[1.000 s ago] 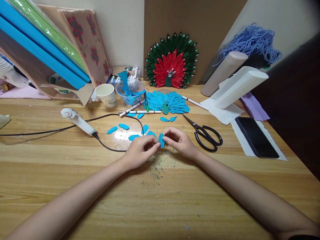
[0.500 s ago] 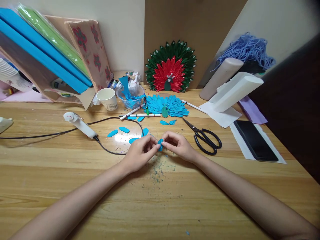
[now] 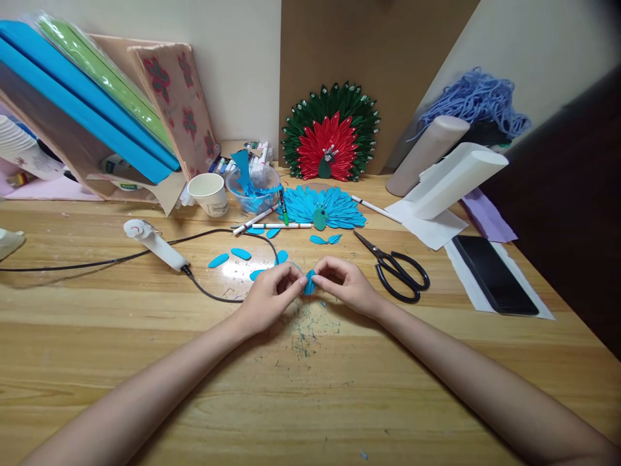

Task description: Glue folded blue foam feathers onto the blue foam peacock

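My left hand (image 3: 272, 294) and my right hand (image 3: 347, 283) meet at the middle of the wooden table (image 3: 310, 388), fingertips pinched together on one small blue petal piece (image 3: 309, 283). Several loose blue petals (image 3: 241, 253) lie just beyond my left hand. Farther back lies a blue petal peacock fan (image 3: 323, 207). A white glue gun (image 3: 154, 243) with a black cord lies to the left.
Black scissors (image 3: 398, 267) lie right of my hands. A paper cup (image 3: 208, 193), a clear bowl (image 3: 255, 181) and pens stand behind. A red-green peacock fan (image 3: 331, 133) leans on cardboard. A phone (image 3: 495, 273) lies on paper at right; foam sheets (image 3: 87, 97) lean at left.
Both hands stay together at the same spot, working the blue petal between the fingertips; the petal has turned slightly. The view has tilted down a little.
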Available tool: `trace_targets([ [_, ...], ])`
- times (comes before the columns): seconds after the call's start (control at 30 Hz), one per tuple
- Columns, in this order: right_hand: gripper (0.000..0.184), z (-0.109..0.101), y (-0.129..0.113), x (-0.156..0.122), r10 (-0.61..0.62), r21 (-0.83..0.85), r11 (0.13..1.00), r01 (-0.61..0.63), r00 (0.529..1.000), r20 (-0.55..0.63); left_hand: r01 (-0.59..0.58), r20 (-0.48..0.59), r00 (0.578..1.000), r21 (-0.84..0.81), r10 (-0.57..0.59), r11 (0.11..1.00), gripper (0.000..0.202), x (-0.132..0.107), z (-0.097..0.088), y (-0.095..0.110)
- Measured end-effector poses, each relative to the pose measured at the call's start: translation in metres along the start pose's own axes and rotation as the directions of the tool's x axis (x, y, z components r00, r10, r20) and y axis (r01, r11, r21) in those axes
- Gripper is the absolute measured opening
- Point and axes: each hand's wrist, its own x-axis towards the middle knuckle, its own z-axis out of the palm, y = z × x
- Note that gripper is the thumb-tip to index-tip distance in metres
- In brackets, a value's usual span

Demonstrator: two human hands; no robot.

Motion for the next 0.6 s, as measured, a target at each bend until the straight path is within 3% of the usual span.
trace_targets([
  [0.07,0.021,0.000,0.001,0.002,0.011,0.048,0.999,-0.007,0.997,-0.077,0.001,0.010,1.000,0.013,-0.001,1.000,0.029,0.000,-0.001,0.000],
  [0.13,0.022,-0.003,0.003,0.005,0.024,0.070,0.997,-0.008,0.974,-0.227,-0.006,0.013,1.000,0.021,0.006,1.000,0.032,0.000,-0.001,-0.001],
  [0.23,0.024,-0.011,0.010,0.012,0.029,0.049,0.999,-0.008,0.893,-0.449,-0.016,0.009,1.000,0.015,0.016,1.000,0.034,-0.001,-0.002,-0.002],
  [0.3,0.026,-0.017,0.015,0.017,0.043,0.058,0.998,-0.014,0.850,-0.525,-0.018,0.005,1.000,-0.002,0.018,1.000,0.035,-0.001,-0.002,-0.003],
  [0.43,0.026,-0.024,0.020,0.021,0.053,0.080,0.997,-0.009,0.823,-0.565,-0.023,-0.010,1.000,-0.083,0.022,0.996,0.040,-0.002,-0.002,-0.004],
  [0.6,0.026,-0.020,0.016,0.019,0.055,0.112,0.994,0.004,0.854,-0.517,-0.029,-0.071,0.997,-0.089,0.023,0.996,0.043,-0.002,-0.002,-0.006],
])
